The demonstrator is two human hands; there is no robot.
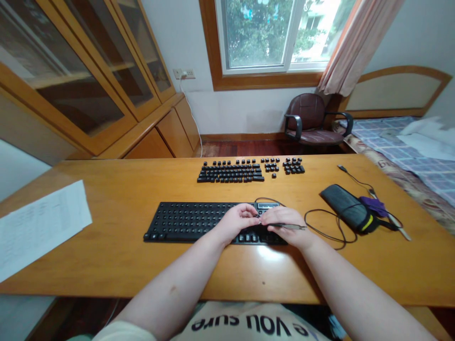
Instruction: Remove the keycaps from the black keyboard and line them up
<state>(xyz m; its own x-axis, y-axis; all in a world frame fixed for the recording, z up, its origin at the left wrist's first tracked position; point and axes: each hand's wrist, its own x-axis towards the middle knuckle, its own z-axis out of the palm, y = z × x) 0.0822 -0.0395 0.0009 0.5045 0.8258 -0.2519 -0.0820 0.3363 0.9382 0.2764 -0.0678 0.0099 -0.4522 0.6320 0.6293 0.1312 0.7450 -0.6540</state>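
Observation:
A black keyboard (192, 219) lies on the desk in front of me, with bare key stems over most of it and a few keycaps along its bottom row. My left hand (239, 221) is over its right part, thumb and fingertips pinched around something too small to make out. Close beside it, my right hand (286, 228) grips slim tweezers (292, 227), their silver end pointing right and their tips near the left fingertips. Both hands hide much of the keyboard's right side. Beyond the keyboard, removed black keycaps (229, 173) are laid out in keyboard order.
A dark zip pouch (343, 206) and a purple cloth (374, 206) lie at the right with a looped cable (330, 230). A short USB cable (355, 177) is behind them. Paper sheets (46, 227) lie at the left. An armchair (307, 118) stands beyond the desk (117, 189).

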